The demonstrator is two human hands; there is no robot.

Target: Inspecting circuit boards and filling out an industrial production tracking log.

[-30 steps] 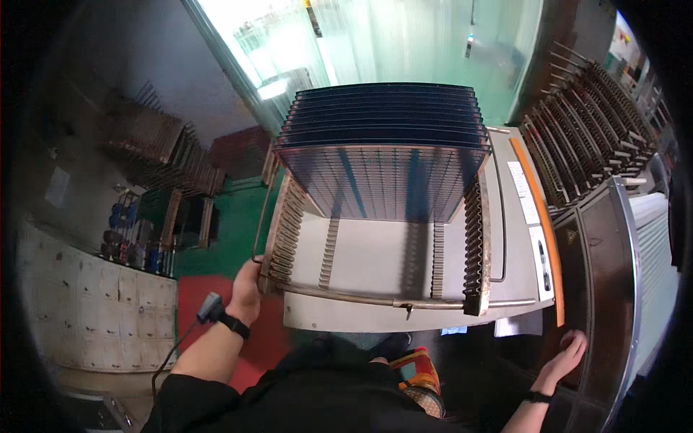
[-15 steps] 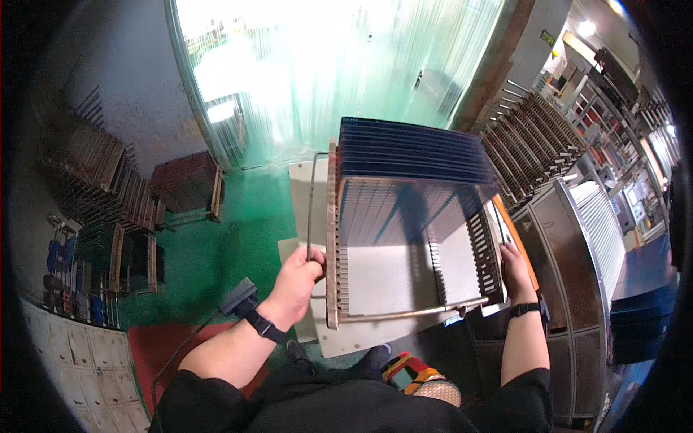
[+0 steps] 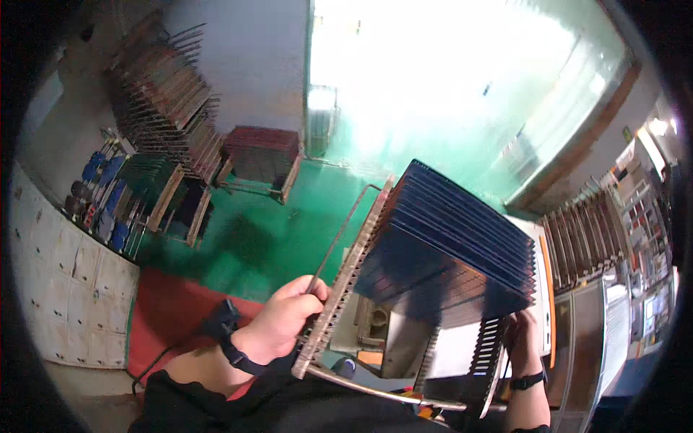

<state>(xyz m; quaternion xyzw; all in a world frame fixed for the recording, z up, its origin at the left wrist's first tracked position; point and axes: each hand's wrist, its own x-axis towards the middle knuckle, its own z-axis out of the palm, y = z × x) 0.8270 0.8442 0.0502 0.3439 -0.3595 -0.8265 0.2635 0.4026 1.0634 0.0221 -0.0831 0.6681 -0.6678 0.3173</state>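
A slotted metal rack [image 3: 346, 283] hangs tilted between my hands, in front of my body. Several thin dark blue panels [image 3: 462, 234], like circuit boards, stand close together in its far part; the near slots hold none. My left hand [image 3: 278, 326] is closed round the bent rod handle [image 3: 339, 242] on the rack's left side. On the opposite side, my right hand [image 3: 525, 339] is closed at the rack's right handle, its fingers partly hidden by the slotted side. Black straps circle both wrists.
Similar racks [image 3: 260, 162] stand at the left wall, more [image 3: 585, 234] at the right. Grey lockers [image 3: 79, 281] and a red mat [image 3: 188, 307] lie to the left. Ahead, a bright strip curtain [image 3: 433, 94] hangs in the doorway over the green floor [image 3: 317, 206]. A metal cabinet [image 3: 577, 325] stands right.
My view has swung left. The rack is lifted off the pale surface beneath it, turned and tilted, and brought nearer my body, with both hands still holding it.
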